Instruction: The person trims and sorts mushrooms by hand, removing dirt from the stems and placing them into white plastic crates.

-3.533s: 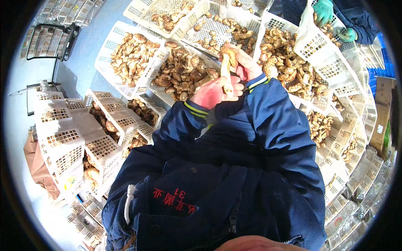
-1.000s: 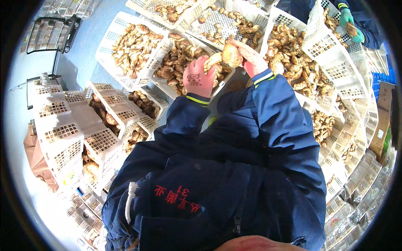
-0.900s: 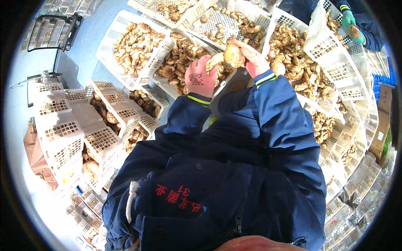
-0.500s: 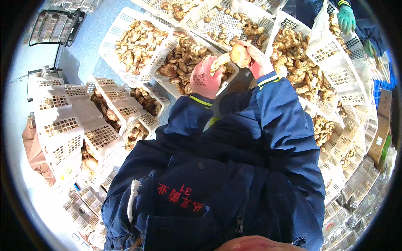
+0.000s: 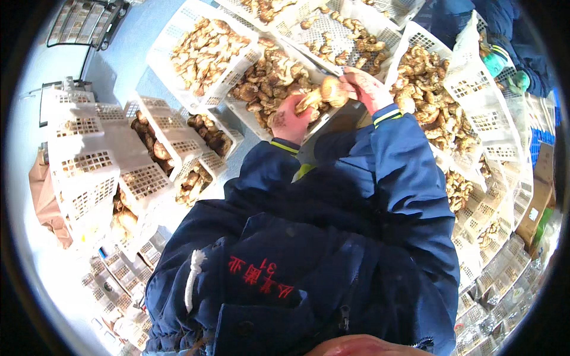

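Both my hands wear pink gloves and meet over a white perforated crate (image 5: 242, 115) heaped with brown mushrooms (image 5: 274, 74). Between them is one thick-stemmed mushroom (image 5: 334, 91) with a round tan cap, lying nearly level. My left hand (image 5: 290, 120) is closed round its pale stem at the left end. At the cap's right edge, the fingers of my right hand (image 5: 368, 90) are bent against it. Some of the right fingertips are hidden behind the cap.
More white crates of mushrooms stand ahead (image 5: 205, 53), on the right (image 5: 427, 89) and at the left (image 5: 89, 169). A co-worker's green-gloved hand (image 5: 494, 63) is at a crate at the upper right. A black-framed cart (image 5: 83, 26) stands at the far left.
The mushroom has turned in my hands, so its cap shows more from the side. My right fingers have shifted on the cap. The co-worker's green-gloved hand is lower, and a second one shows.
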`<control>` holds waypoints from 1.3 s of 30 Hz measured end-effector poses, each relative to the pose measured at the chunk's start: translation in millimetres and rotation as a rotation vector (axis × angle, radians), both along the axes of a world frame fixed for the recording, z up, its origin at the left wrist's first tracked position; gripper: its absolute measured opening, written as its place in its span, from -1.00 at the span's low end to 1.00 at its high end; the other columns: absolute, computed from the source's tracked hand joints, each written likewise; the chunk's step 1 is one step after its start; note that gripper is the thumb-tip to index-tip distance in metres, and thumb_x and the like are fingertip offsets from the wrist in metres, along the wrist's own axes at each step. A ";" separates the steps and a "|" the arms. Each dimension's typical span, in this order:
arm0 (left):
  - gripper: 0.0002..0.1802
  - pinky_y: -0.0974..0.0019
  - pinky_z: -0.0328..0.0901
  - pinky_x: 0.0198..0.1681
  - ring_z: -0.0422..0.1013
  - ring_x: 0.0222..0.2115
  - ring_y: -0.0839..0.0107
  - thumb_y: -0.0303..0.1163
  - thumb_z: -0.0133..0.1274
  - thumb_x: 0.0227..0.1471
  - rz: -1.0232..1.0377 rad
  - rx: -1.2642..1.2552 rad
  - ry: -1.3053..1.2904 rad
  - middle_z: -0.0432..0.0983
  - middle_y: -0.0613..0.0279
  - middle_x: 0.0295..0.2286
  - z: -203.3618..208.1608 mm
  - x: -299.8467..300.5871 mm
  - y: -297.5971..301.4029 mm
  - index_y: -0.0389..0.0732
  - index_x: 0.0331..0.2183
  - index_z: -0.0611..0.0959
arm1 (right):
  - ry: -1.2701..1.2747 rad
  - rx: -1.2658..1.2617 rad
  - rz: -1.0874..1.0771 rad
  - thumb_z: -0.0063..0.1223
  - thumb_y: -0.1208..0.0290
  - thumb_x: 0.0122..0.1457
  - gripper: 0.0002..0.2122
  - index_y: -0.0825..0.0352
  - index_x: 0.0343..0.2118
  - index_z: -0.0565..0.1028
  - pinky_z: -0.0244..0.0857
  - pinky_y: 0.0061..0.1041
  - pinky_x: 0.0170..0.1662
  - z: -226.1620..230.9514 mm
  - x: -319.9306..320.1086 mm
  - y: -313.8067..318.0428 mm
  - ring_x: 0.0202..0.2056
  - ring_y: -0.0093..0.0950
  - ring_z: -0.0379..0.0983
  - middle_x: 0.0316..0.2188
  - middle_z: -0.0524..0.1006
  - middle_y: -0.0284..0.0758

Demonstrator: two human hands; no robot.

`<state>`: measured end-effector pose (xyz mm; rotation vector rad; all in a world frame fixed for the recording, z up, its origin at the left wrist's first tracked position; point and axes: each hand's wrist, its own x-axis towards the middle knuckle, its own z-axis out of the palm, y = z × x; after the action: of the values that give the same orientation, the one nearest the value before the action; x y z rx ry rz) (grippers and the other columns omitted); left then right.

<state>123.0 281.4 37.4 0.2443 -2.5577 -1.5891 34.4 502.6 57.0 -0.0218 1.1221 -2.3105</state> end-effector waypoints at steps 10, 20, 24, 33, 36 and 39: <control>-0.45 0.29 0.24 -0.14 0.37 -0.22 0.19 -0.21 0.14 -0.27 0.241 -0.202 -0.516 0.44 0.07 -0.26 -133.3 78.8 -85.2 -0.25 -0.18 0.44 | -0.141 0.428 -0.004 -0.01 0.31 0.08 -0.67 0.29 -0.09 0.37 0.34 -0.64 -0.42 -24.9 3.0 3.3 -0.41 -0.56 0.44 -0.35 0.49 -0.35; -0.58 0.21 0.25 -0.20 0.37 -0.29 0.12 -0.18 0.08 -0.24 0.055 -0.335 -0.400 0.46 -0.01 -0.37 -172.6 76.9 -101.6 -0.24 -0.31 0.53 | -0.138 0.683 0.000 0.01 0.22 0.06 -0.66 0.22 -0.10 0.40 0.32 -0.63 -0.42 -33.1 4.5 1.4 -0.41 -0.56 0.46 -0.36 0.51 -0.39; -0.65 0.20 0.24 -0.20 0.36 -0.27 0.14 -0.23 0.03 -0.19 0.028 -0.294 -0.420 0.44 0.02 -0.32 -166.9 93.5 -107.0 -0.21 -0.31 0.52 | -0.030 0.657 0.003 0.02 0.23 0.06 -0.66 0.22 -0.11 0.40 0.34 -0.61 -0.41 -52.0 1.0 5.3 -0.41 -0.56 0.46 -0.38 0.52 -0.38; -0.68 0.21 0.24 -0.17 0.34 -0.22 0.12 -0.26 0.02 -0.22 -0.245 -0.489 -0.108 0.40 0.06 -0.22 -162.1 67.8 -61.9 -0.11 -0.31 0.53 | -0.117 0.674 0.009 0.02 0.25 0.06 -0.68 0.23 -0.13 0.42 0.35 -0.59 -0.43 -41.9 0.1 -1.9 -0.45 -0.56 0.46 -0.39 0.51 -0.42; -0.71 0.18 0.27 -0.24 0.38 -0.32 0.10 -0.21 -0.04 -0.16 -0.070 -0.264 -0.269 0.46 0.08 -0.35 -173.1 60.6 -74.1 -0.12 -0.34 0.55 | -0.126 0.709 0.075 -0.07 0.33 0.11 -0.67 0.29 -0.06 0.35 0.34 -0.58 -0.37 -42.2 -3.3 -1.6 -0.37 -0.49 0.45 -0.29 0.48 -0.33; -0.69 0.23 0.28 -0.26 0.42 -0.37 0.17 -0.20 -0.03 -0.13 0.215 -0.304 -0.577 0.51 0.12 -0.43 -190.2 55.0 -103.9 -0.15 -0.32 0.54 | -0.122 0.689 0.093 -0.11 0.36 0.13 -0.68 0.31 -0.04 0.32 0.33 -0.57 -0.33 -44.3 -1.7 1.2 -0.33 -0.46 0.45 -0.26 0.48 -0.27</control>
<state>178.0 177.5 -152.8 1.0335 -2.9962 -1.1517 32.6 503.8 12.7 0.3140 1.7435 -1.7134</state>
